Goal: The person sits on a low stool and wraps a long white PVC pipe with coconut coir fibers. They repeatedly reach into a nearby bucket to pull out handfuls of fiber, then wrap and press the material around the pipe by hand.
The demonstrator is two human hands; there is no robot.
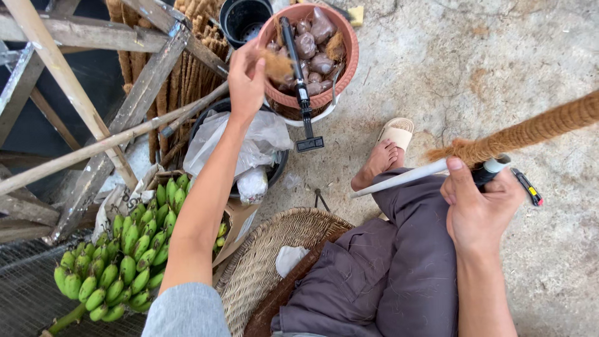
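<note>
Coconut fibre tuft (276, 65) pinched in the fingers of the left hand (246, 80), held over the rim of a terracotta-coloured basin (350, 39) at upper centre. Inside that basin: small dark-brown filled bags (315, 53), more loose fibre, and a black long-handled tool (298, 75) lying across, its flat end hanging past the rim. Beneath the basin, a white tub, only an edge showing. Beside it, an empty black pot (244, 19). Lower down, a dark bucket (277, 163) stuffed with clear plastic bags (249, 140). Right hand (477, 209) clenched around a white pipe (399, 179) wrapped in fibre, forming a brown fibre-covered pole (536, 128) running off the right edge; something black with a red-and-yellow tip (527, 187) also in that grip, hard to identify. Rough concrete floor (474, 62), stained and cracked; weathered wooden frame (93, 93) at left with more fibre poles leaning behind. Bunch of green bananas (125, 256) on a cardboard box, woven basket (262, 262) alongside. Bare foot in a beige slipper (390, 146); grey trousers covering the lap, legs partly cut off by the lower edge.
</note>
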